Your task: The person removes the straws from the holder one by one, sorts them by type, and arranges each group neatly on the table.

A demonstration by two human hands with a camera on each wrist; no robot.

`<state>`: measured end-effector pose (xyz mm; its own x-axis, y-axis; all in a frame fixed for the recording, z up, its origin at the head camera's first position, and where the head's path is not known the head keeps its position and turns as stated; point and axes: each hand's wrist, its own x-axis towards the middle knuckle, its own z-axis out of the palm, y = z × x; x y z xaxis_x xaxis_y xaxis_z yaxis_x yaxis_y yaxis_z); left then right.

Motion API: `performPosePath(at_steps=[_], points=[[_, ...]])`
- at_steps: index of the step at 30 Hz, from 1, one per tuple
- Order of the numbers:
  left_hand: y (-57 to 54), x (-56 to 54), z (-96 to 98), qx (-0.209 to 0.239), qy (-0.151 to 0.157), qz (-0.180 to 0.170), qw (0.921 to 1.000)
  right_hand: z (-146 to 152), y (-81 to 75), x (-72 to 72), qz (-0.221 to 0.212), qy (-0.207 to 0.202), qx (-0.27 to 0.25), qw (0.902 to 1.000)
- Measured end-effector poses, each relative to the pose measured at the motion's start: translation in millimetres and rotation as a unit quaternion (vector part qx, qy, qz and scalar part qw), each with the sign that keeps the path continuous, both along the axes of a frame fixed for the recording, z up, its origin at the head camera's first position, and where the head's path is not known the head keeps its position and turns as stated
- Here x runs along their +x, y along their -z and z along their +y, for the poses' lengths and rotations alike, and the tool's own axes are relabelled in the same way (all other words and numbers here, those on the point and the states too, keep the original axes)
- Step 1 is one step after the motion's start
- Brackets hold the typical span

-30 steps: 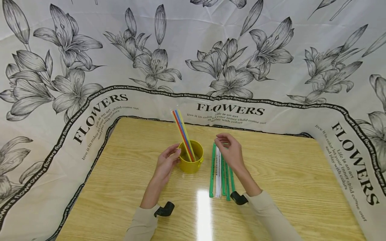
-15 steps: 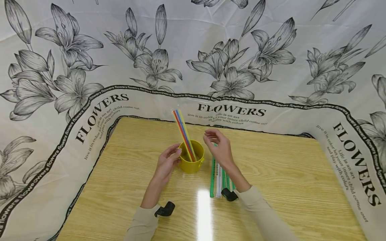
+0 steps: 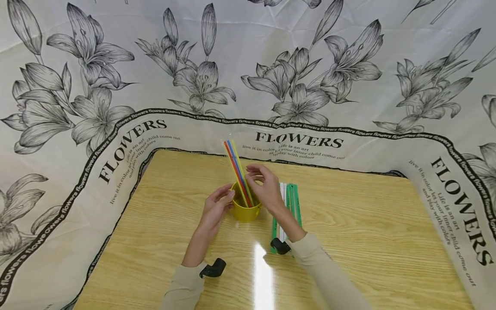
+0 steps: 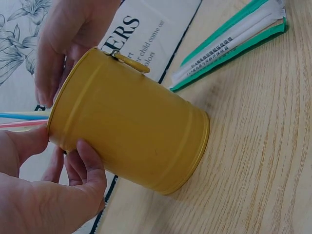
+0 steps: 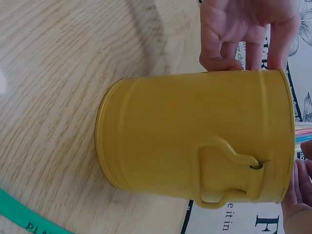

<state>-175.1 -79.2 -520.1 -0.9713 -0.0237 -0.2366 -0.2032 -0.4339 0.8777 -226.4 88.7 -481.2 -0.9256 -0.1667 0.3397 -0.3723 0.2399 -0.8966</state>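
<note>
A: What surrounds the work?
B: A wood-grain table [image 3: 360,228], with a lily-printed cloth [image 3: 341,73] rising behind it and along both sides. A bright streak of glare shows on the wood toward the front.

A: Anything in the way?
B: Some green and white paper sleeves [image 3: 292,198] lie side by side to the right of the yellow bucket [image 3: 246,214]. The right forearm and the black wrist fitting [image 3: 280,246] pass over them and hide part of the row in the head view.

A: And the bucket itself?
B: It stands upright, between the two hands. Its side handle [image 4: 134,64] is toward the right hand. Red, blue and yellow straws [image 3: 237,167] lean out of it, tops tilted left and away.

A: How is the left hand [image 3: 217,206]?
B: It grips the bucket at the left, thumb at the rim and fingers against the outer wall.

A: The right hand [image 3: 265,189]?
B: Over the right side of the rim, fingers loosely bent, a narrow gap to the thumb. The fingertips are just beside the straws; I can't tell whether they touch.
</note>
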Motion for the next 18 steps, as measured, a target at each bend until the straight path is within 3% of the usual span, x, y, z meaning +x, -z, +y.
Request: performPosePath(at_steps=[18], points=[[-0.4,0.9,0.2,-0.009,-0.003,0.000,1.0000,-10.5,-0.3,-1.1,0.007,-0.016,0.067,0.9976]])
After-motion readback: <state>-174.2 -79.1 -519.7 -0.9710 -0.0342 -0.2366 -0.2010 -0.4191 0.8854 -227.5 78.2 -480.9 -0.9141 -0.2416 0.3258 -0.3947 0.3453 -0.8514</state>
